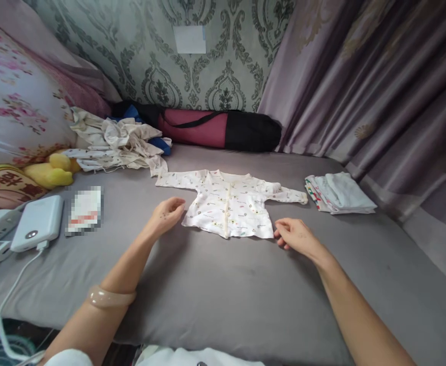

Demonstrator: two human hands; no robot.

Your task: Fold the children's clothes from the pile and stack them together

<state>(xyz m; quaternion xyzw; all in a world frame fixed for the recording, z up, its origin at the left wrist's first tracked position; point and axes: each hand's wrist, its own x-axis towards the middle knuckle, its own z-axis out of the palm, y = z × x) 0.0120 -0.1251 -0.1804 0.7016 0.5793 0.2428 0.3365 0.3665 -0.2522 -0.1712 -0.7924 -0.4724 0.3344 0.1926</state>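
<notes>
From the head camera, a small white long-sleeved baby shirt with a tiny coloured print (228, 203) lies spread flat, front up, in the middle of a grey bed sheet (223, 284), with both sleeves stretched out sideways. The left hand (167, 213), which has a pale bangle (110, 297) on its forearm, rests at the shirt's lower left edge. Its grip is loosely curled, and I cannot tell whether it pinches any cloth. The right hand (293, 235) lies at the lower right hem corner with bent fingers, fingertips at the fabric, and its hold is equally unclear. A heap of crumpled cream garments (116, 142) sits behind on the left, 1 folded stack of pale clothes (339, 193) lies to the right, and a white power bank (39, 222) lies far left.
</notes>
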